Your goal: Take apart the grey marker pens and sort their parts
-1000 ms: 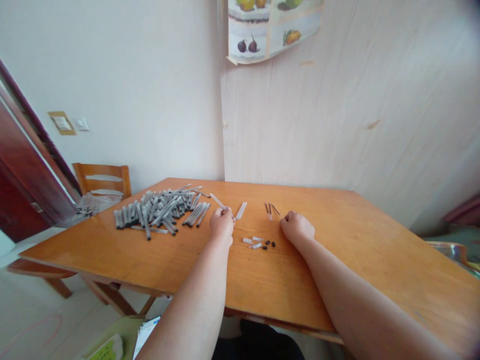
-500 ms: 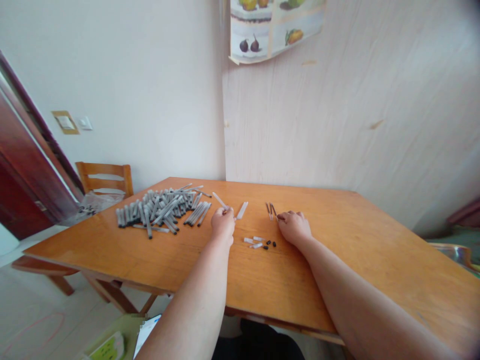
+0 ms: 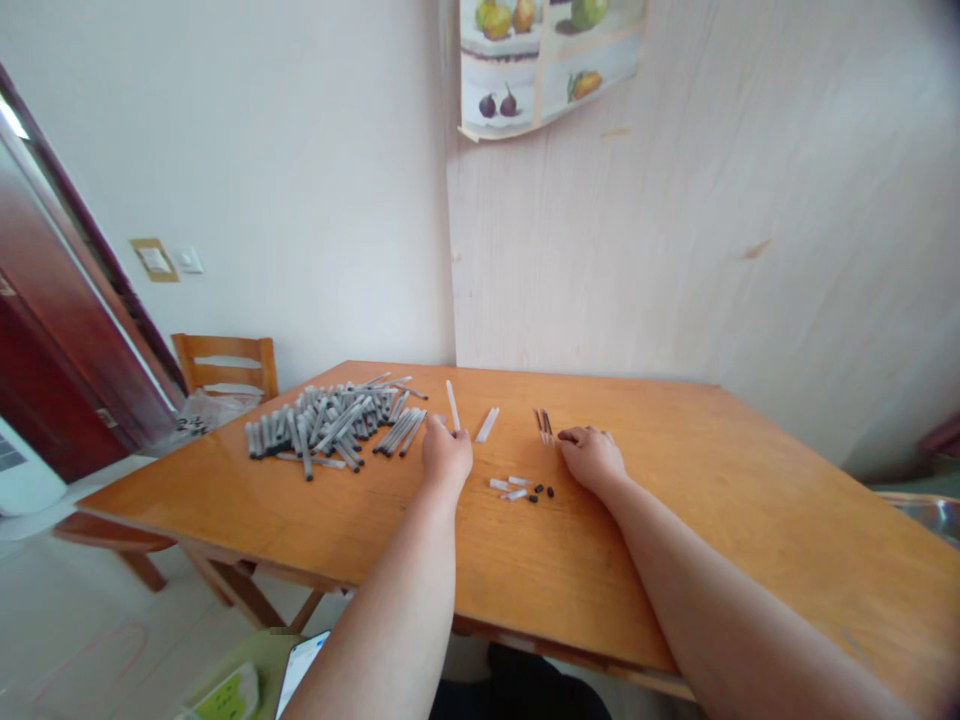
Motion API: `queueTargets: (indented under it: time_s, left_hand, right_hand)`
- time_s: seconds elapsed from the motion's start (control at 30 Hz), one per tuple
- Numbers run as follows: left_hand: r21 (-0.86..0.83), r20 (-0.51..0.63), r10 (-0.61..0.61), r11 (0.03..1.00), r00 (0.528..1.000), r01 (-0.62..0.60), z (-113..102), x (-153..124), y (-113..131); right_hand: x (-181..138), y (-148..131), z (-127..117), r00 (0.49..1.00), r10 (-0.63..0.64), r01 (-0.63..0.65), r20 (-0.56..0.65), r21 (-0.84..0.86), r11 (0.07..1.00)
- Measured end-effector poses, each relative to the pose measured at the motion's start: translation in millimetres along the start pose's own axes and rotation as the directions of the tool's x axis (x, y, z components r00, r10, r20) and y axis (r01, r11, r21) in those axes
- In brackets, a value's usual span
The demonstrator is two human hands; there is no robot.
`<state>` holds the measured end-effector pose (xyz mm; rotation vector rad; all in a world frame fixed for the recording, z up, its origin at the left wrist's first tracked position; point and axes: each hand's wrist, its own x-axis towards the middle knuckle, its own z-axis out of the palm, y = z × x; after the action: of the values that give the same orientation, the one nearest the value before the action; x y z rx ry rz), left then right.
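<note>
My left hand (image 3: 447, 458) is closed around the lower end of a translucent pen barrel (image 3: 452, 402), which points up and away from me. Just right of it, two similar barrels (image 3: 487, 425) lie side by side on the table. My right hand (image 3: 592, 455) rests on the tabletop with its fingers loosely bent, and nothing shows in them. Close to its fingertips lie a few dark pen refills (image 3: 543, 424) with pale tips. Nearer me, between the hands, are several small clear pen parts (image 3: 516, 494) and black end plugs (image 3: 539, 489).
A big heap of grey pens with black ends (image 3: 330, 420) covers the left part of the wooden table (image 3: 750, 520). Behind the table's left corner stand a wooden chair (image 3: 229, 350) and a plastic bag (image 3: 214, 408). The wall borders the far edge.
My left hand has turned the pen barrel from a leftward slant to nearly upright. The right hand's fingertips have come away from the refill they were touching. The view has shifted slightly.
</note>
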<state>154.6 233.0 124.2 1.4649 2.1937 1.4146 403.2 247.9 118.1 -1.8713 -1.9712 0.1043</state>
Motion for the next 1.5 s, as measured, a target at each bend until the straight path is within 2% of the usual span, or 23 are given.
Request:
queueTargets:
  time_s: [0.27, 0.67, 1.1, 1.5]
  left_hand:
    - [0.328, 0.12, 0.128, 0.931, 0.985, -0.161, -8.7, -0.7, -2.6]
    - [0.535, 0.179, 0.15, 0.815, 0.972, -0.224, -3.1, -1.4, -5.6]
    - [0.48, 0.235, 0.203, 0.826, 0.951, -0.295, 1.2, 6.3, -2.4]
    - [0.3, 0.27, 0.254, 0.894, 0.929, -0.332, 7.8, 5.9, -2.5]
  right_hand:
    - [1.0, 4.2, 0.2, 0.999, 0.034, -0.033, -0.009, 0.098, 0.995]
    - [-3.0, -2.4, -5.8, 0.994, 0.098, -0.102, 0.045, 0.1, 0.99]
    - [-2.1, -4.2, -6.2, 0.993, 0.1, -0.108, 0.058, 0.147, 0.983]
    - [-2.4, -4.7, -7.0, 0.993, 0.088, -0.096, 0.073, 0.125, 0.987]
